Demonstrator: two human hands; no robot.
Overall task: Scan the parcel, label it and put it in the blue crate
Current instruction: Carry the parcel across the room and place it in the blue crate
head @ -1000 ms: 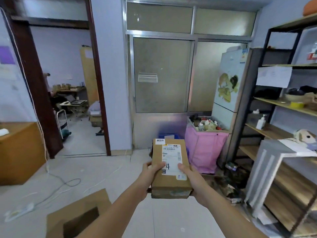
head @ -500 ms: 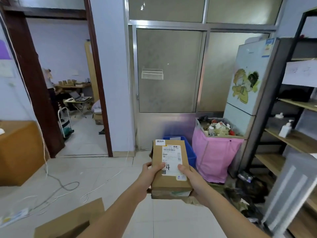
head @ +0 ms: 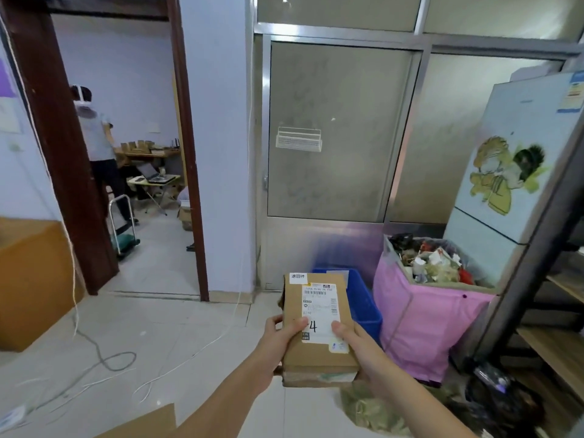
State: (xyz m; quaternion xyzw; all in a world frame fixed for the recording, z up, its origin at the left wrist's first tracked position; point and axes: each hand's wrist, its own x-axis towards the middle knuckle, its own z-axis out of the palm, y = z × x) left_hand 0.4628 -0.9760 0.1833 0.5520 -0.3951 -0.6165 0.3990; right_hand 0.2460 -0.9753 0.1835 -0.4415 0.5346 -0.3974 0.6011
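I hold a brown cardboard parcel (head: 317, 352) flat in front of me with both hands. It carries a white shipping label with a barcode and a handwritten 4, plus a small white sticker at its top left corner. My left hand (head: 278, 343) grips its left side, thumb on top. My right hand (head: 360, 349) grips the right side, thumb on the label. The blue crate (head: 363, 298) stands on the floor just beyond the parcel, against the metal door, and is partly hidden by it.
A pink-lined bin (head: 423, 324) full of rubbish stands right of the crate, with a fridge (head: 518, 172) and dark metal shelving (head: 537, 279) further right. Cables (head: 104, 361) trail over the tiled floor at left. A person (head: 98, 147) stands beyond the open doorway. A cardboard flap (head: 142, 425) lies near my feet.
I have moved closer to the door and the blue crate, which now shows larger behind the parcel. My grip on the parcel is unchanged.
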